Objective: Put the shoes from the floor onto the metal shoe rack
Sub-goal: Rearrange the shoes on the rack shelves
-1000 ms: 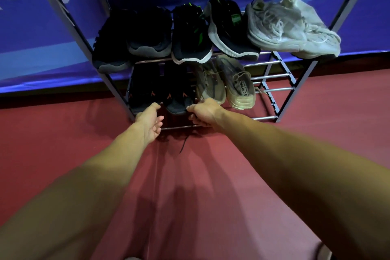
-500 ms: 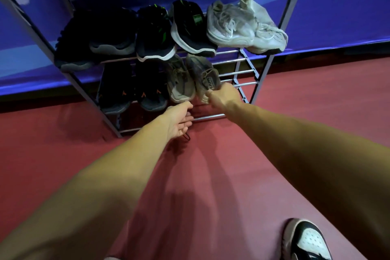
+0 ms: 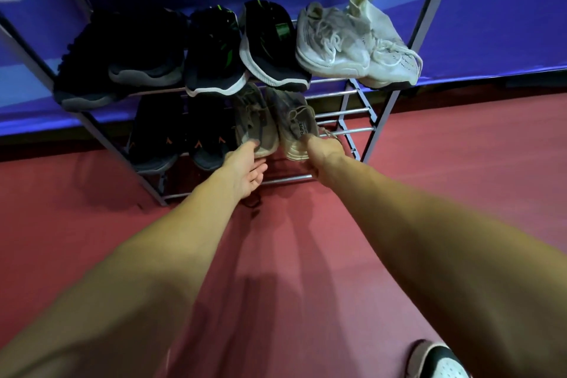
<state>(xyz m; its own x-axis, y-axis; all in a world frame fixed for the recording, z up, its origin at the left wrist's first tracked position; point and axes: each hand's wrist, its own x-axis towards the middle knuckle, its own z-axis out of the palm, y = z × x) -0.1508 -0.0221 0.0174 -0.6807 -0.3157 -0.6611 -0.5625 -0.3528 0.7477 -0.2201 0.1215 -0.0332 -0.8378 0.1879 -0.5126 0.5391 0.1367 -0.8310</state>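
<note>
The metal shoe rack (image 3: 349, 131) stands against a blue wall. On its low shelf sit a black pair with orange marks (image 3: 171, 138) and a beige pair. My left hand (image 3: 247, 170) is open, palm up, fingertips touching the toe of the left beige shoe (image 3: 253, 124). My right hand (image 3: 325, 147) is curled shut on the side of the right beige shoe (image 3: 296, 129), with a lace looped by it. A black-and-white shoe (image 3: 441, 360) lies on the red floor at the bottom right, partly behind my right arm.
The shelf above holds a dark pair (image 3: 122, 55), a black pair with green marks (image 3: 242, 46) and a white pair (image 3: 352, 40). Bare bars remain at the low shelf's right end. A dark lace (image 3: 252, 202) lies on the floor under my left hand.
Both hands have moved right, from the black pair to the beige pair. The view has shifted, and the black-and-white shoe on the floor has come into sight.
</note>
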